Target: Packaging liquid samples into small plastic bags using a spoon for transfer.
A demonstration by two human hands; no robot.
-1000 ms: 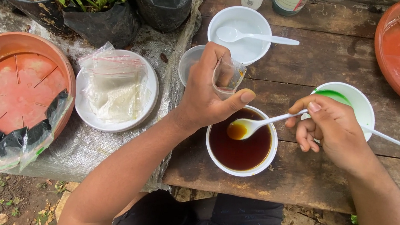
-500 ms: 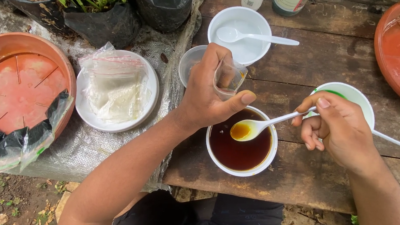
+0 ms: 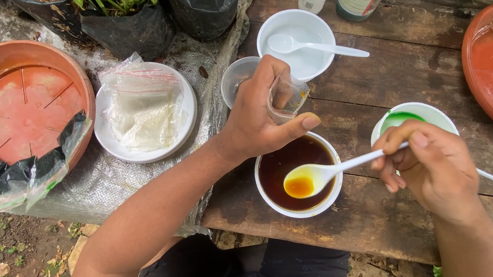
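The left hand (image 3: 260, 119) and the right hand (image 3: 433, 168) are crowding the brown-liquid bowl (image 3: 297, 175) from both sides. Behind it, a clear cup (image 3: 237, 80), a white bowl with a spoon (image 3: 298, 41) and a green-smeared bowl (image 3: 414, 115) are blocking the way. Bare planks (image 3: 371, 220) are lying open along the near edge.

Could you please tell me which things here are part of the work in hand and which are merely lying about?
In use:
left hand holding a small clear plastic bag
right hand holding a white plastic spoon
white bowl of dark brown liquid

Lying about:
white bowl with spoon
green-stained white bowl
plate of clear bags
terracotta saucers
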